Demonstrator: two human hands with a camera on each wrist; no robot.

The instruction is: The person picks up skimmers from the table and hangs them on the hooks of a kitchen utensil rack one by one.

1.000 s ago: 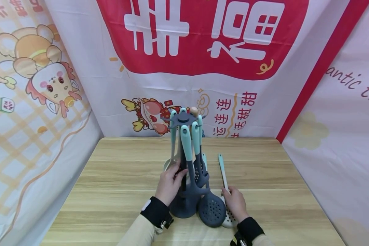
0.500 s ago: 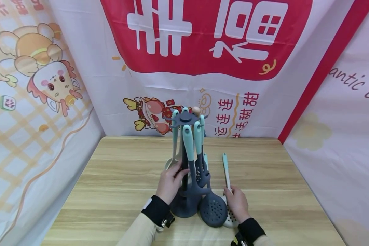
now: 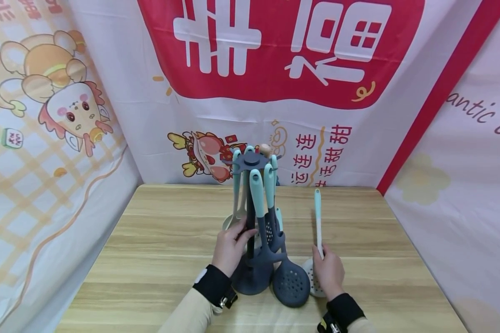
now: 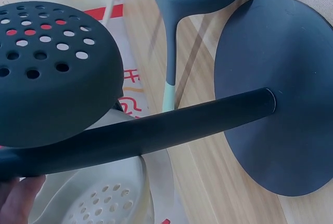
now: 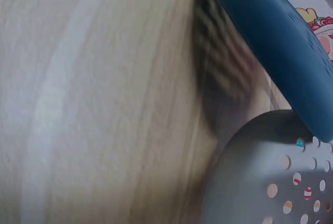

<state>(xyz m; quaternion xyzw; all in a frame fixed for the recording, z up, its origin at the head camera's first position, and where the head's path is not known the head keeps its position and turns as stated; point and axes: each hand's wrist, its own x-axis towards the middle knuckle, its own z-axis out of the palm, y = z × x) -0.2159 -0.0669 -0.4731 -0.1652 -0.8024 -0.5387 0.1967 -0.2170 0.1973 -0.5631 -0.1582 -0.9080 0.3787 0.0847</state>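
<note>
A dark utensil stand (image 3: 250, 283) with a round base stands upright on the table, its central pole (image 4: 208, 120) wrapped by the fingers of my left hand (image 3: 228, 247). Kitchen tools with mint handles (image 3: 257, 189) hang from its top ring (image 3: 252, 160). Among them are a dark perforated ladle (image 4: 57, 73) and a whitish perforated one (image 4: 104, 198). My right hand (image 3: 330, 269) grips a whitish skimmer with a mint handle (image 3: 318, 208), partly hiding its holed head (image 5: 276, 177). Between the stand and that hand is a dark skimmer (image 3: 291, 284), its handle pointing away.
The wooden table (image 3: 171, 222) extends left and right of the stand. Behind it hangs a white and red printed cloth (image 3: 191, 111). Printed cloths also line both sides, the left one with a checked pattern (image 3: 37, 162).
My right hand has moved right and slightly away from me with the whitish skimmer, whose head now sits farther back. My left hand keeps its grip on the pole.
</note>
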